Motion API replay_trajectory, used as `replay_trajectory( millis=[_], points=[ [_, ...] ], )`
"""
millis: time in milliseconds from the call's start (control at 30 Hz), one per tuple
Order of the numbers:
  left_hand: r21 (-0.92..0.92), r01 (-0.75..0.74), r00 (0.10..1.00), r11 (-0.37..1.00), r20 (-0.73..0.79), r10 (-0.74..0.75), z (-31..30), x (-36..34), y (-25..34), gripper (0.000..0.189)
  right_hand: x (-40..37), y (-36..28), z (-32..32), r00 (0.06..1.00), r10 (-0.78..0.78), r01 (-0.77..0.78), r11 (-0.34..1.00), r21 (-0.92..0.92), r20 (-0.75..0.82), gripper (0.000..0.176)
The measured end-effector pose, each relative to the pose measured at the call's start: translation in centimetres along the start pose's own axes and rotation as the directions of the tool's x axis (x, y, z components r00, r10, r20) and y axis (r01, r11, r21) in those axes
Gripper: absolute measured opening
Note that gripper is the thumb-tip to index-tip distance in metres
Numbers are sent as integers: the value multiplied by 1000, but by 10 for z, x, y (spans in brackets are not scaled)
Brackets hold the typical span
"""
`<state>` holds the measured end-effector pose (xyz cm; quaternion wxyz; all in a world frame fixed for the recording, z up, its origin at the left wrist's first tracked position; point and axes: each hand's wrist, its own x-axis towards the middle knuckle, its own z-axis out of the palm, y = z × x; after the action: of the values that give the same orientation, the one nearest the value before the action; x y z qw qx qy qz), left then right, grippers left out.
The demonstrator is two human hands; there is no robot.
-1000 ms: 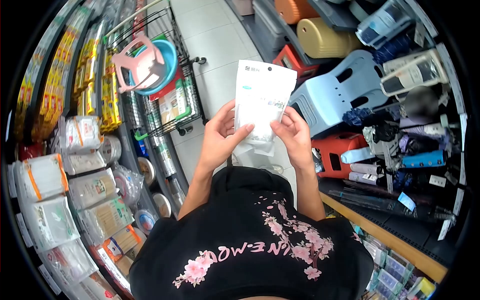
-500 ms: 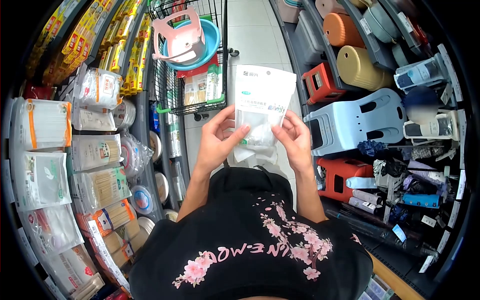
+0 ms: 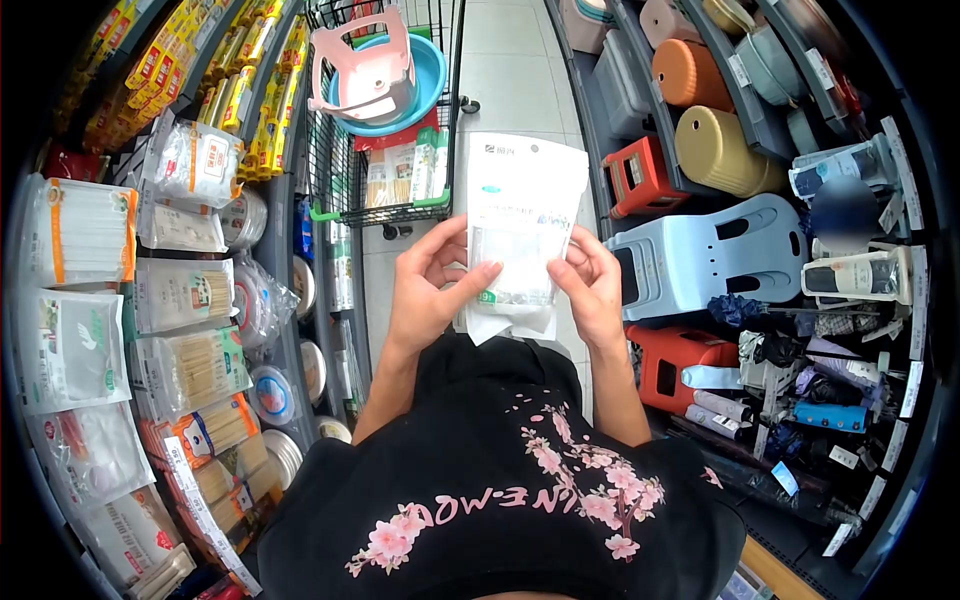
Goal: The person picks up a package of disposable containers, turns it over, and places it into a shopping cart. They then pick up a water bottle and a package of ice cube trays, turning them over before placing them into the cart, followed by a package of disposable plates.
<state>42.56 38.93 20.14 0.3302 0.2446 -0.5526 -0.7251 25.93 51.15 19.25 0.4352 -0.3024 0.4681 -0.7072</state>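
Observation:
In front of my chest I hold a white plastic packet (image 3: 520, 185) upright between both hands. It has a hang hole at the top, printed text, and a clear window low on its front; what is inside cannot be made out. My left hand (image 3: 432, 280) grips its left edge, thumb across the front. On the opposite edge, my right hand (image 3: 590, 285) pinches it with thumb and fingers.
Ahead to the left stands a black wire shopping cart (image 3: 330, 180) holding a blue basin (image 3: 430, 85) and a pink plastic stool (image 3: 345, 80). Packaged skewers (image 3: 190, 375) fill the left shelves. Blue stools (image 3: 680, 260), bins and umbrellas occupy the right shelves.
The packet has tipped slightly, and its lower part now shows more fully below my thumbs. Both hands keep their grip. The view has shifted a little.

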Motion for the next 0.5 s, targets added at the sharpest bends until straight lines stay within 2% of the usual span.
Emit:
replay_trajectory(
  millis=[100, 433, 500],
  points=[
    [-27, -9, 1000, 1000, -1, 9, 0, 0, 0, 57, -1, 2, -3, 999, 48, -48, 999, 23, 1, 43],
    [14, 1, 1000, 1000, -3, -1, -3, 12, 2, 64, 10, -5, -1, 1000, 16, -15, 1000, 22, -16, 44],
    [-71, 51, 999, 996, 0, -51, -4, 15, 2, 62, 11, -6, 4, 997, 4, -5, 1000, -12, -76, 48]
  ],
)
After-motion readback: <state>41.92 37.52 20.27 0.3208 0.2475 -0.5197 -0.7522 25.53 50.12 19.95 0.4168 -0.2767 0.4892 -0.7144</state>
